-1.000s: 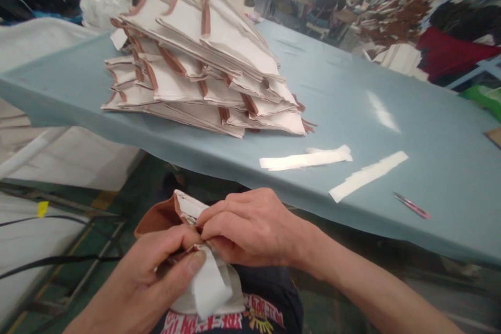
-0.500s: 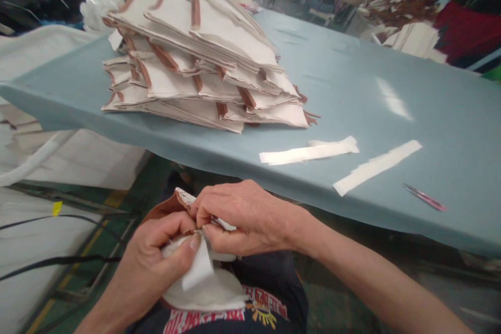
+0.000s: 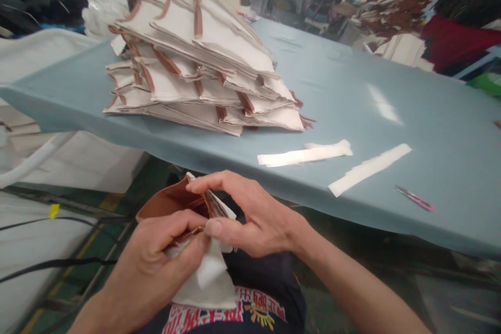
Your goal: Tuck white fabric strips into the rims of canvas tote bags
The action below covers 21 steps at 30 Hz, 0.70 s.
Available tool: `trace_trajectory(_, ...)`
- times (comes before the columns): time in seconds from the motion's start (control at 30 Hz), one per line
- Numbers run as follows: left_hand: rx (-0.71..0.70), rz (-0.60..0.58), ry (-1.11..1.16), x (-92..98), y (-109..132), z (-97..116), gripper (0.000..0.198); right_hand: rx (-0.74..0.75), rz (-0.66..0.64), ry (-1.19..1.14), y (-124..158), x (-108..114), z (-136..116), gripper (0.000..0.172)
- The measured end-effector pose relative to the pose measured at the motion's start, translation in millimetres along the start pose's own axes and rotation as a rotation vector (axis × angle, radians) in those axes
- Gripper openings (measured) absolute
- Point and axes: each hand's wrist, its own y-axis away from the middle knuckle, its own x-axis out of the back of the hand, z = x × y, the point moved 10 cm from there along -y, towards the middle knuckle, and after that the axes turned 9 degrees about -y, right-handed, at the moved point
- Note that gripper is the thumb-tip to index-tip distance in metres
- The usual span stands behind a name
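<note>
Over my lap, below the table's near edge, both hands hold one brown and white fabric piece (image 3: 170, 204). My left hand (image 3: 156, 263) is closed, pinching its lower edge and a white paper strip (image 3: 209, 274) that hangs from it. My right hand (image 3: 250, 214) grips the piece's upper edge, with forefinger and thumb pressed on it. On the blue-grey table (image 3: 391, 115) a tall pile of white pieces with brown trim (image 3: 199, 62) stands at the left. Two loose white strips (image 3: 305, 154) (image 3: 370, 168) lie nearer me.
A small pink tool (image 3: 415, 199) lies on the table at the right. White bags (image 3: 58, 156) and black cables (image 3: 55, 261) are on the floor to my left. Heaps of brown and red material (image 3: 403, 5) fill the workshop behind the table.
My right hand's fingers have spread and lifted off the seam, showing more of the brown side. The white strip hangs lower from my left hand.
</note>
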Motion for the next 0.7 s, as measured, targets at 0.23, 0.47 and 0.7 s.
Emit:
trace_trajectory(0.23,-0.038,0.078,-0.157,38.5,13,1,0.03,0.239,0.011,0.1,-15,-23,-22,0.055)
trace_trajectory(0.47,0.019,-0.033,-0.122,45.1,9,-12,0.028,0.174,-0.091,0.302,-15,-27,-24,0.04)
trace_trajectory(0.7,0.001,-0.143,-0.111,51.7,-3,-18,0.029,0.066,-0.178,0.235,-22,-38,-14,0.031)
